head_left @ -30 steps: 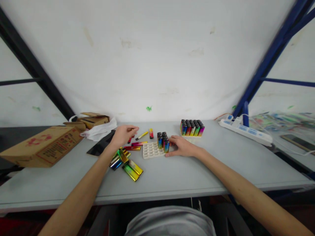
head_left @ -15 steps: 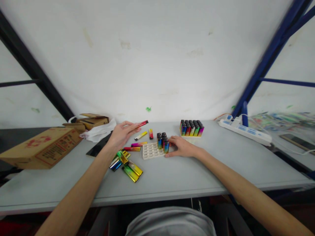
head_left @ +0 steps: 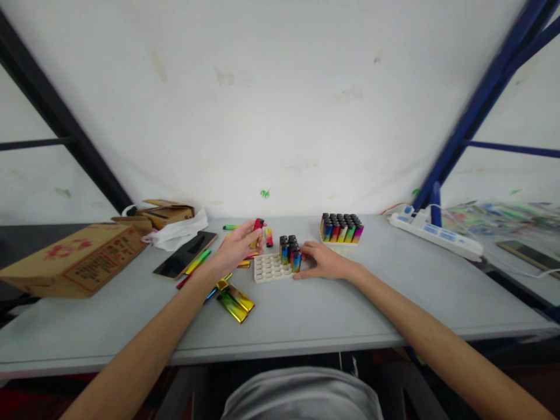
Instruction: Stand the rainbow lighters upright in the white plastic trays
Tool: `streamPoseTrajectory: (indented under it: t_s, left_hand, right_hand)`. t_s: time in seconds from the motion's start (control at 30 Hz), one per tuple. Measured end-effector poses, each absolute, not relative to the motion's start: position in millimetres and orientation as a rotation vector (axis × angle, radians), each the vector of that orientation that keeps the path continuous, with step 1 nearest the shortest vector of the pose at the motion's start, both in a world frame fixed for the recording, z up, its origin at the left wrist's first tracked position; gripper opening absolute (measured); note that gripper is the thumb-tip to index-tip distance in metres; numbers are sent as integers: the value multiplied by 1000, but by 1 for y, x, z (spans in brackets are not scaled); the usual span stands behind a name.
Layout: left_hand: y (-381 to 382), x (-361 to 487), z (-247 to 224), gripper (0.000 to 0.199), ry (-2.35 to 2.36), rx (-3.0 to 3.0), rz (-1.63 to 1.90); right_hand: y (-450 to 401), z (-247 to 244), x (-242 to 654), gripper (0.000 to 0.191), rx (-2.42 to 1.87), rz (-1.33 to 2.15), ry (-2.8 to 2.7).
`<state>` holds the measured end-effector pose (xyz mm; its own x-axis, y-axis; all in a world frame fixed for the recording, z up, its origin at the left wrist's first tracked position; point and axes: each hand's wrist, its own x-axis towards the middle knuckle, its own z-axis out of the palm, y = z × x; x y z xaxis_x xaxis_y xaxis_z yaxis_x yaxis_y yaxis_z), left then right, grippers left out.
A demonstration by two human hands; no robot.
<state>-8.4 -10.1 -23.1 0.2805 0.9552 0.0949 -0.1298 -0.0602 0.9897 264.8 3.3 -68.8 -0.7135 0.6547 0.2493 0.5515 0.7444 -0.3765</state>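
Well, the left hand (head_left: 240, 244) holds a slim red lighter (head_left: 258, 224).

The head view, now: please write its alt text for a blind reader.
A person's left-hand grip holds a red, black-topped lighter near a white rectangular tray with holes. The right-hand grip is curled beside upright, shiny multicoloured lighters at the tray's right end; loose shiny lighters lie on the grey table.

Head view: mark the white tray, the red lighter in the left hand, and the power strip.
White tray (head_left: 269, 268): head view, bare holed top.
Red lighter (head_left: 258, 224): head view, its exposed upper end.
Power strip (head_left: 437, 234): head view, middle of its white casing.
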Motion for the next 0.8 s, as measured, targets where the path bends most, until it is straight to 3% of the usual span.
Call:
streamPoseTrajectory:
  t_s: [0.33, 0.8]
  left_hand:
    - [-9, 0, -28, 49, 1093, 1509, 1023]
    - [-8, -7, -38, 34, 1455, 2033, 1078]
  right_hand:
    - [3, -70, 265, 66, -922, 405, -2573]
    - [2, -68, 264, 64, -914, 428, -2566]
